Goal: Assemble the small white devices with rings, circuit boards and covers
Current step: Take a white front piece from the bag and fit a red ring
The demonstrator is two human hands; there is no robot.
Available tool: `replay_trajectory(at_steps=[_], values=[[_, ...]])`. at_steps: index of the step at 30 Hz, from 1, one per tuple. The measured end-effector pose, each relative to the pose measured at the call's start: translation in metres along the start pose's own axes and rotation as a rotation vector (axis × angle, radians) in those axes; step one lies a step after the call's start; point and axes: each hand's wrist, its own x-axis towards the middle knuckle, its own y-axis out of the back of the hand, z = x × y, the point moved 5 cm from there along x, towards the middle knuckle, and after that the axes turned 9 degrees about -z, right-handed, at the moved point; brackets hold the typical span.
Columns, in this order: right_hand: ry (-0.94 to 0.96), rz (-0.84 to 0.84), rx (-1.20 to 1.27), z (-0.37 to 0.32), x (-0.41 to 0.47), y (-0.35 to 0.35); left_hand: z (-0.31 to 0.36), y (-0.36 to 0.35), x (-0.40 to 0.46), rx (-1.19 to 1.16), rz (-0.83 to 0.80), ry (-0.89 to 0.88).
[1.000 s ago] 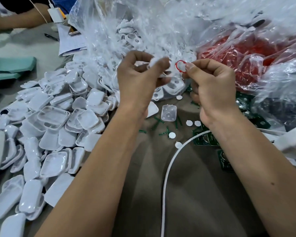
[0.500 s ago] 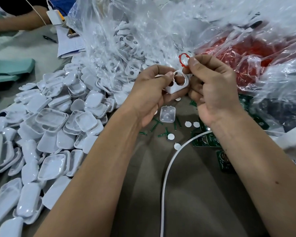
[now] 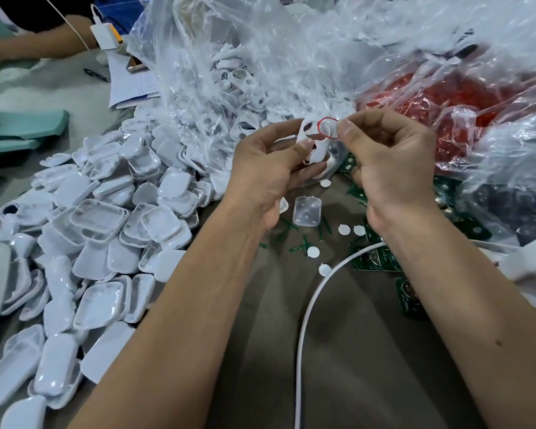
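Your left hand [image 3: 270, 168] grips a small white plastic housing with round holes [image 3: 314, 140] above the brown table [image 3: 369, 351]. Your right hand [image 3: 393, 162] pinches a thin red ring [image 3: 328, 127] against it (heaped white covers [image 3: 106, 230] lie left, green circuit boards [image 3: 378, 261] right).

1. No text, label, brand, number or sign can be read anywhere in the view.
2. The sheet of paper [image 3: 130, 85], lying just left of the clear plastic bag [image 3: 260, 57], bears faint ruled lines or print, too small and blurred to make out.
3. The green circuit boards [image 3: 376, 261], below and right of that bag, show pale markings, none legible.
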Motion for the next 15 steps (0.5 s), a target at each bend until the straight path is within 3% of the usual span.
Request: replay_trajectory(at_steps=[9, 15], values=[[0.225, 0.003, -0.271, -0.0051, 0.0001, -0.0009, 0.0023, -0.0068, -0.0028, 0.136, -0.041, -0.101], [0.265, -0.022, -0.293, -0.0029, 0.0001, -0.0024, 0.0048, -0.0065, -0.0019, 0.169, -0.073, -0.138]])
